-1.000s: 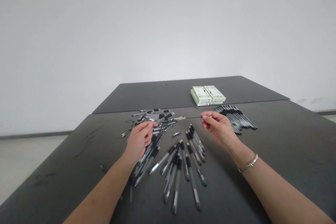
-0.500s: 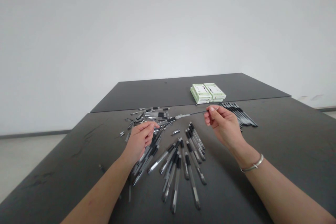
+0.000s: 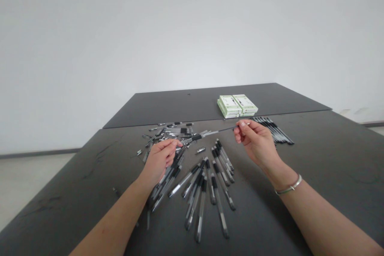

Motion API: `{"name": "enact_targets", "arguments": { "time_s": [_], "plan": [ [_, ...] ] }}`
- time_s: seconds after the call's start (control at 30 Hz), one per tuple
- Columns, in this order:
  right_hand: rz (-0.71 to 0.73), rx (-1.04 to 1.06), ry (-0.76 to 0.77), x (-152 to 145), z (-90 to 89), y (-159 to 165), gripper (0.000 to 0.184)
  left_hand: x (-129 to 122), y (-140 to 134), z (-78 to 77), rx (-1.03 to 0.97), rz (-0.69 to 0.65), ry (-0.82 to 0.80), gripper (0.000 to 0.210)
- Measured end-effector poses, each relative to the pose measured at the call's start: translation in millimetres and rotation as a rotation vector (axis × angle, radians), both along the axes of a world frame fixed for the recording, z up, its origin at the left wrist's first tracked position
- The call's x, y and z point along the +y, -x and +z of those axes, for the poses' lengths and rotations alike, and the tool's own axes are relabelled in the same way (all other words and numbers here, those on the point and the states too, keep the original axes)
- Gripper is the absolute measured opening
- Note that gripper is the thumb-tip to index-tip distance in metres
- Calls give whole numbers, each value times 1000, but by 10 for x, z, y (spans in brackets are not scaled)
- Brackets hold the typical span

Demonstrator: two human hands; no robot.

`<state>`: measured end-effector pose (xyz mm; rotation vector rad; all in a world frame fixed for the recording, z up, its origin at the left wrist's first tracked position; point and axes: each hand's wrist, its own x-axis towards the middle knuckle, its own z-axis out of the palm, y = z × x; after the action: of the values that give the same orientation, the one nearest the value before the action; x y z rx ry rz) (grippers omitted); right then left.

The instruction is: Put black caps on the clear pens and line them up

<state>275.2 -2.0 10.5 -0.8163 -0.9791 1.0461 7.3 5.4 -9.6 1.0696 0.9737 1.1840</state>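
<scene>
My left hand point(image 3: 162, 158) is closed, pinching a clear pen barrel point(image 3: 186, 141) with a black grip that points up and to the right. Between the thumb and fingertips of my right hand point(image 3: 255, 140) is a thin dark pen refill point(image 3: 225, 129), its pale end reaching toward the barrel's open end. Whether that end is inside the barrel or only touching it, I cannot tell. Beneath the hands, several clear pens with black grips point(image 3: 220, 204) lie fanned out on the dark table point(image 3: 264, 216). More pens point(image 3: 163, 192) are bunched beside my left hand.
A loose heap of pen parts point(image 3: 177, 131) lies beyond my left hand. Behind my right hand is a row of dark refills or pens point(image 3: 276, 130). Green and white boxes point(image 3: 237, 106) are stacked farther back. A small pen cap or tip point(image 3: 200, 150) lies mid-table.
Both hands stay almost in place. The barrel and the refill have shifted slightly where they meet, with the barrel's black grip a little farther right.
</scene>
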Motion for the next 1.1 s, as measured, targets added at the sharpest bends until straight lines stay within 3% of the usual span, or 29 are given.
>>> {"name": "enact_targets", "arguments": {
  "time_s": [1.1],
  "plan": [
    [43,50,-6,4,-17,-5,16,9,14,-14,14,-19,-21,25]
  ]
}}
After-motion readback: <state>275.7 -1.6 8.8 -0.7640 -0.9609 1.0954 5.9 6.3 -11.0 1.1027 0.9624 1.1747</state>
